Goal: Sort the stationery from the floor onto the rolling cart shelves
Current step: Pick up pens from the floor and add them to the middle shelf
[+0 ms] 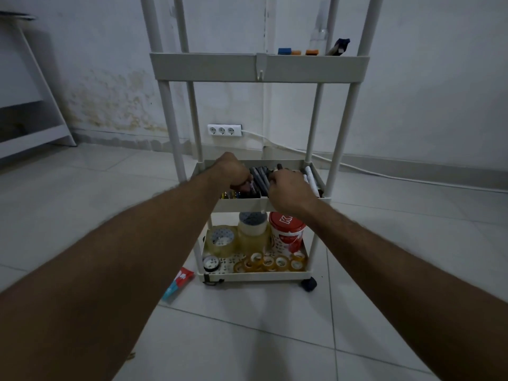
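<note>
Stationery: dark grey and black marker pens [261, 178] lay side by side in the middle shelf [242, 204] of the white plastic rolling cart [258, 66]; a red, white and teal tube-shaped packet [176, 284] lay on the pale tiled floor [247, 339] just beside the cart's lower corner.
Left hand [232, 171]: over the middle shelf, fingers curled down among the pens, apparently pinching a dark pen; the grip itself was partly hidden.
Right hand [288, 188]: beside the left over the same shelf, fingers curled onto the pens; whether it held one I could not tell.
Lowest shelf: clear and amber tape rolls [270, 262] and a red-and-white lidded tub [286, 232] sat below the middle shelf.
Upper shelf: blue and orange blocks [297, 51] showed over its rim.
Step in hand: judged to be settling pens into rows on the middle shelf.
Next move calls for: letting go of the pens, withdrawing clear of the cart's posts, then reaching down beside the cart for the packet on the floor.
</note>
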`<act>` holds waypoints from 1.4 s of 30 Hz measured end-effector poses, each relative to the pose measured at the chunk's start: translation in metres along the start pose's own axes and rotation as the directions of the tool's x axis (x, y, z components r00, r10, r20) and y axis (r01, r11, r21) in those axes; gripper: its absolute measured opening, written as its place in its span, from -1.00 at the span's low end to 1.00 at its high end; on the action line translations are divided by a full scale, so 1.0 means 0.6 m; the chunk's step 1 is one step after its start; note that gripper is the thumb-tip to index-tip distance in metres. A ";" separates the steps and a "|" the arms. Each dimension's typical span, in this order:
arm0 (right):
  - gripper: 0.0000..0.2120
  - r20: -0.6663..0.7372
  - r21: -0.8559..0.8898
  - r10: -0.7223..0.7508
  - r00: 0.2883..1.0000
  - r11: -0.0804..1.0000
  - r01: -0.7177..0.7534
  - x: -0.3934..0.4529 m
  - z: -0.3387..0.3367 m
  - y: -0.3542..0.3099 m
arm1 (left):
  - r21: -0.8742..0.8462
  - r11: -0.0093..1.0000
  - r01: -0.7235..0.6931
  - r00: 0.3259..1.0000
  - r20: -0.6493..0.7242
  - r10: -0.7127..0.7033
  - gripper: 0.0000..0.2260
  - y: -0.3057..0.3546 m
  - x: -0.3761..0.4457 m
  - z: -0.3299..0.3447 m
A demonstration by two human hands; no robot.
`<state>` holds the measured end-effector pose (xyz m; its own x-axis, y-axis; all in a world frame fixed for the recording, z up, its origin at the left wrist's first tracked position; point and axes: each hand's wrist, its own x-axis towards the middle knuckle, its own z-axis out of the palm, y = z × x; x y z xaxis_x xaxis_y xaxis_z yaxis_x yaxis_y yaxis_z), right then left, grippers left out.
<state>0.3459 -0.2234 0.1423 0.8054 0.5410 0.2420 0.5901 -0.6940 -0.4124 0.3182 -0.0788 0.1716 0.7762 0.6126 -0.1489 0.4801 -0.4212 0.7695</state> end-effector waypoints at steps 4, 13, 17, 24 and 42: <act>-0.87 -0.044 -0.027 -0.012 0.999 1.000 0.011 -0.012 0.006 -0.005 | -0.049 0.998 -0.024 1.000 0.010 0.025 -0.88 0.014 -0.012 0.013; -0.82 -0.193 -0.083 -0.049 0.980 0.996 0.034 -0.046 0.010 0.006 | 0.113 0.985 -0.131 0.987 -0.080 0.141 -0.82 -0.010 -0.025 0.015; -0.72 -0.263 -0.036 -0.094 0.960 0.995 0.088 -0.074 0.017 0.020 | 0.206 0.944 -0.259 0.954 -0.097 0.283 -0.80 -0.024 -0.080 0.029; -0.73 -0.286 0.118 -0.223 0.932 0.957 0.265 -0.192 0.012 -0.004 | 0.276 0.783 -0.557 0.813 -0.010 0.582 -0.71 -0.104 -0.203 0.038; -0.79 0.500 0.397 -0.423 0.756 0.888 0.234 -0.710 0.199 0.034 | 0.171 0.872 -0.459 0.827 0.440 0.350 -0.90 -0.494 -0.587 0.081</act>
<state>0.0080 -0.4115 -0.0741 0.3320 0.9398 -0.0814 0.6901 -0.3009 -0.6582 -0.0779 -0.2022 -0.0342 0.9897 0.0653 -0.1274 0.1318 -0.7630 0.6329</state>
